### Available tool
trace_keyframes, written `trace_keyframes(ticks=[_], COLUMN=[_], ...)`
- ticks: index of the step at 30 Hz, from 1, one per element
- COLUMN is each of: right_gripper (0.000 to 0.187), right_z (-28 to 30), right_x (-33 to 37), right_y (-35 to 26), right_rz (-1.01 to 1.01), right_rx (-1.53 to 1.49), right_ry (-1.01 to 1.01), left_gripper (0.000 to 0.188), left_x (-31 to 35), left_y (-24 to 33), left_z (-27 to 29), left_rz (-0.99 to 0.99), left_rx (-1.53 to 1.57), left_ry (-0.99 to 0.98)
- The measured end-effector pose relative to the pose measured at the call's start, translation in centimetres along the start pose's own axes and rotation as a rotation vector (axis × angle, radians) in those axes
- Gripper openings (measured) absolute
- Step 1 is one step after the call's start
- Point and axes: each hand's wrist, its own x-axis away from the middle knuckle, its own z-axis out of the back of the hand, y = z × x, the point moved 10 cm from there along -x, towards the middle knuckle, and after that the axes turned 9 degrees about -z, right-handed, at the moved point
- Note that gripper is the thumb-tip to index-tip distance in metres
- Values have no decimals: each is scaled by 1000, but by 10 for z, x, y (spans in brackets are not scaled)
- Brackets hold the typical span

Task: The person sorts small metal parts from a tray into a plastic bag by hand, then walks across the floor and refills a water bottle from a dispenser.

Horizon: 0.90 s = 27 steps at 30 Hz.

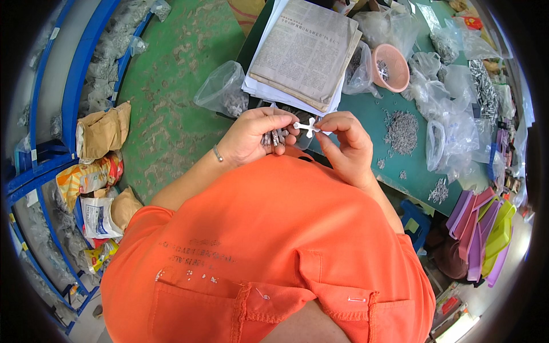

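Note:
Between my two hands, close in front of my orange shirt, is a small silver cross-shaped metal piece. My right hand pinches one end of it with thumb and fingertips. Several more silver metal pieces lie in the curled fingers of my left hand, whose thumb and forefinger meet the cross piece's other end. What the left palm holds is partly hidden by the fingers. On the green table to the right of my right hand lies a pile of small metal hooks or rings, too fine to tell exactly.
A folded newspaper rests on papers beyond my hands. A pink bowl of small metal parts stands right of it, near clear plastic bags. Blue shelves with bagged parts line the left. Purple and yellow plastic trays are at right.

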Motion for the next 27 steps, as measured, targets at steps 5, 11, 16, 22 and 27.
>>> trace_keyframes(ticks=[5, 11, 16, 22, 27], right_gripper=[25, 22, 22, 22, 24], right_z=[-5, 1, 2, 1, -3], right_x=[3, 2, 3, 3, 4], right_y=[-3, -7, -10, -13, -19], right_rz=[39, 47, 68, 99, 172], right_rx=[24, 51, 76, 96, 126], right_ry=[-64, 33, 36, 23, -11], left_gripper=[16, 16, 17, 18, 18], left_x=[2, 2, 1, -1, 0], left_y=[2, 2, 3, 4, 3], left_z=[-4, -5, -2, 2, 3], left_rz=[-12, -17, -18, -48, -36], left_rx=[-21, -20, -114, -149, -148], left_ry=[-28, -29, 38, 70, 79])
